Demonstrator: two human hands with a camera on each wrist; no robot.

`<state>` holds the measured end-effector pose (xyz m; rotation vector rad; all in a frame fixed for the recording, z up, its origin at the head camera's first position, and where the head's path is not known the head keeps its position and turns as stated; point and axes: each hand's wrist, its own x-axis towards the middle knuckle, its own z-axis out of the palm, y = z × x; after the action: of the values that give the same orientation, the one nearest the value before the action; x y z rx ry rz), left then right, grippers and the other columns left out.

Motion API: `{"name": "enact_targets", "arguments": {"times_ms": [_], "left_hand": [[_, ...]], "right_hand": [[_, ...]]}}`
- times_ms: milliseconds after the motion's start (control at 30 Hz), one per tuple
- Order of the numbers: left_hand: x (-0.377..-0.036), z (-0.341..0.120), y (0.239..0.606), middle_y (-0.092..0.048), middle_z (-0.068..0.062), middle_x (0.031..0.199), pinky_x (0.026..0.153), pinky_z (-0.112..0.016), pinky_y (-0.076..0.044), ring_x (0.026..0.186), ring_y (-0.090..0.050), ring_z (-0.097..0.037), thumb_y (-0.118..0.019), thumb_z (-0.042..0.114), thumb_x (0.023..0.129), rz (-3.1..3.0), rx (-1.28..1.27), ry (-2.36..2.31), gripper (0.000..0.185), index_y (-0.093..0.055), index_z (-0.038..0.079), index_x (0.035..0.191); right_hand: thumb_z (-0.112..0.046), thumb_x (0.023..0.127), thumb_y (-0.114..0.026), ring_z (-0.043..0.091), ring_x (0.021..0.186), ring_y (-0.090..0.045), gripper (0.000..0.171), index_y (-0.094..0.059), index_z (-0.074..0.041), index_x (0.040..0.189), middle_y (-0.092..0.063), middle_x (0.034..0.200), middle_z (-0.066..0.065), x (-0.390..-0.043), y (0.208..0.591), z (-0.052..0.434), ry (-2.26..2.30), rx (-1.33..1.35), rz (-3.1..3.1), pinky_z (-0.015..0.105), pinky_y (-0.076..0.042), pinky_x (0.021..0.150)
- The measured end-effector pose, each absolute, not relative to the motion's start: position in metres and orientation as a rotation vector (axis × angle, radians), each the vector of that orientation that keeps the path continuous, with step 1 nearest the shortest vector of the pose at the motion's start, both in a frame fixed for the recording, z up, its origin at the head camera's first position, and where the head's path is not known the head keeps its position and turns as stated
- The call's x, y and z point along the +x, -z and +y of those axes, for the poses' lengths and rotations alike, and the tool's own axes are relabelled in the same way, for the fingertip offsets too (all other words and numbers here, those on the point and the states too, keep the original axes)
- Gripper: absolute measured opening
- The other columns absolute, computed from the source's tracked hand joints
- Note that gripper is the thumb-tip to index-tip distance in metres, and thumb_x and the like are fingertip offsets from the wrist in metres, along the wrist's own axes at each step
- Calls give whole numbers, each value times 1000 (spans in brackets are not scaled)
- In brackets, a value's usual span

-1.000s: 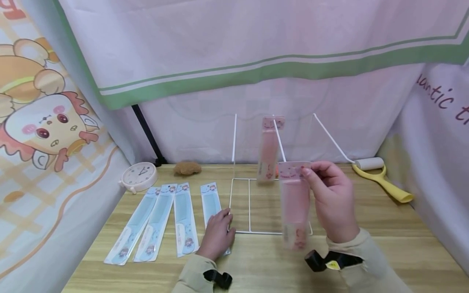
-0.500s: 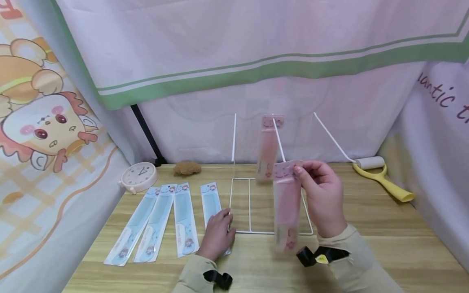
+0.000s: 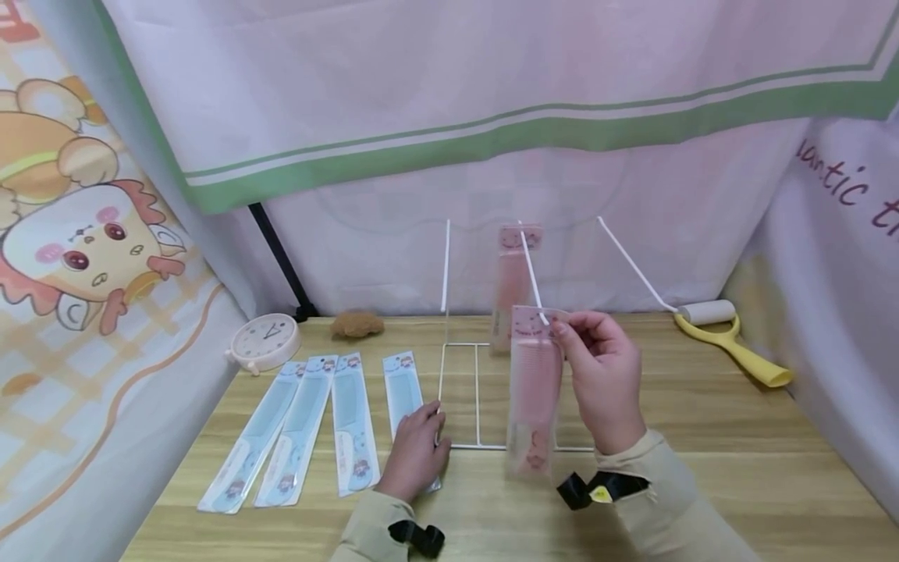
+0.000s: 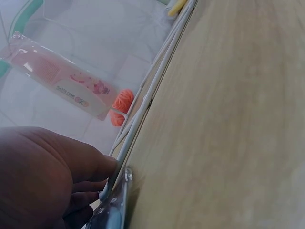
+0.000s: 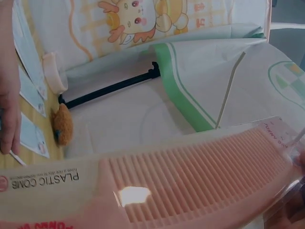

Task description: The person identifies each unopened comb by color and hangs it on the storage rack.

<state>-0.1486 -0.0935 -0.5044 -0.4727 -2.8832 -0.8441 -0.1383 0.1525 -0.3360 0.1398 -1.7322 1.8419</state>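
My right hand (image 3: 562, 332) pinches the top of a pink packaged comb (image 3: 531, 398), which hangs upright. The package's top edge is at the front tip of the middle peg (image 3: 531, 277) of a white wire rack (image 3: 445, 269). Another pink comb (image 3: 510, 289) hangs further back on that peg. The right wrist view is filled by the held pink comb (image 5: 181, 176). My left hand (image 3: 430, 421) rests flat on the table, fingers touching the rack's front left base wire (image 4: 152, 95) and the nearest blue comb package (image 3: 403, 390).
Several blue packaged combs (image 3: 351, 421) lie side by side left of the rack. A round clock (image 3: 264, 341) and a brown plush (image 3: 357, 323) sit at the back left. A yellow lint roller (image 3: 730, 339) lies at the back right. Curtains close in every side.
My right hand has carried the pink comb left and slightly away from me, bringing its top to the middle peg's tip. The left hand has stayed put.
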Motion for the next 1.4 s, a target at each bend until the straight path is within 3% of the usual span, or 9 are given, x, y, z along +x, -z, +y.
{"name": "enact_targets", "arguments": {"times_ms": [767,1033,1400], "left_hand": [[-149,-93,505,-50,-21,145,115,-60,-28,135,-45,-40,-67,11,93,-2886,-466,867,39,-62,-7,127],[-150,-93,505,-50,-21,145,115,-60,-29,135,-45,-40,-67,11,93,-2881,-463,853,39,-62,-8,126],[-150,-93,505,-50,-21,145,115,-60,-29,135,-45,-40,-67,11,93,-2882,-464,861,39,-62,-7,127]], "right_hand": [[-12,94,-71,12,75,-60,19,-65,7,96,-64,84,3,-164,341,156,-1735,182,-1843,18,-53,66],[-6,93,-71,7,71,-59,16,-65,8,94,-65,81,-1,-178,338,157,-1682,188,-1856,17,-51,62],[-11,94,-71,8,71,-56,17,-65,5,94,-62,81,4,-198,332,158,-1598,149,-1924,16,-47,61]]}}
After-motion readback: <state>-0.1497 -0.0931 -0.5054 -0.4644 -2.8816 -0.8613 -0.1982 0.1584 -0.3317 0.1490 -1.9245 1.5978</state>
